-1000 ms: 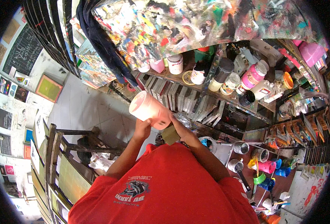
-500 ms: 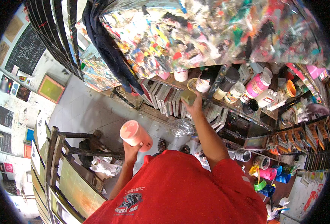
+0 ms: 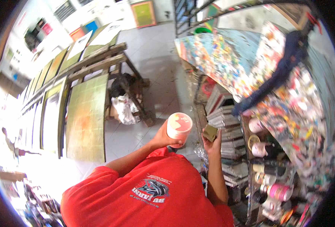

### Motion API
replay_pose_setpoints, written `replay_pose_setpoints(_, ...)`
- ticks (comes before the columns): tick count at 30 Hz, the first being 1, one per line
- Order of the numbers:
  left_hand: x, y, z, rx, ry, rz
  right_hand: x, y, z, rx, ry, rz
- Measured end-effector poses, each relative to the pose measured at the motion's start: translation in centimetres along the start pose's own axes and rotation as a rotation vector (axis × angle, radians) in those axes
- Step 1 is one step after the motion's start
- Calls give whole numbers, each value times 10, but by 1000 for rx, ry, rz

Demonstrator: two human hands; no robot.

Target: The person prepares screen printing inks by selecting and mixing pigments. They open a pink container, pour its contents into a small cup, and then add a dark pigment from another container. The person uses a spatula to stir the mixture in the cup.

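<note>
My left hand (image 3: 161, 136) is wrapped round a coral-pink plastic jar (image 3: 180, 125) with a translucent, smeared top. The jar is tilted a little and hangs in front of my chest, over the floor. To its right, my right hand (image 3: 213, 145) grips a small olive-green block-like piece (image 3: 210, 132). Its exact kind I cannot make out. The two things are close together but apart. Below my right hand, beside the forearm, stand stacked frames (image 3: 231, 138) under the table.
A paint-splattered table (image 3: 266, 98) with a dark cloth (image 3: 269, 85) draped over it stands right. Bottles and a pink jar (image 3: 280, 192) fill a shelf at lower right. A wooden rack (image 3: 95, 62) with olive screens (image 3: 86, 117) stands left, a white plastic bag (image 3: 125, 109) beside it.
My view has swung left, bringing the rack and floor to the middle. My right hand has come back from the shelf, nearer the jar, with the olive piece still held.
</note>
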State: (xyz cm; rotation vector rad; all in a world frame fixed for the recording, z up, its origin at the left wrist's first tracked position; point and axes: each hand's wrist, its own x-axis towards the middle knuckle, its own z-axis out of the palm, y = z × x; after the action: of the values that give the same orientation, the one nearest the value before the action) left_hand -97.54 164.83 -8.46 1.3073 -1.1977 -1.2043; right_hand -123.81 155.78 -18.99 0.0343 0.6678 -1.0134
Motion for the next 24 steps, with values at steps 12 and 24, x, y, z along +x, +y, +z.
replay_pose_setpoints(12, -11, 15, -139, -236, 307, 152, 96, 131, 171, -436, -75, 220)
replay_pose_setpoints(24, -75, 64, -283, -118, 861, 196, 167, 432, 353, -923, -687, 666)
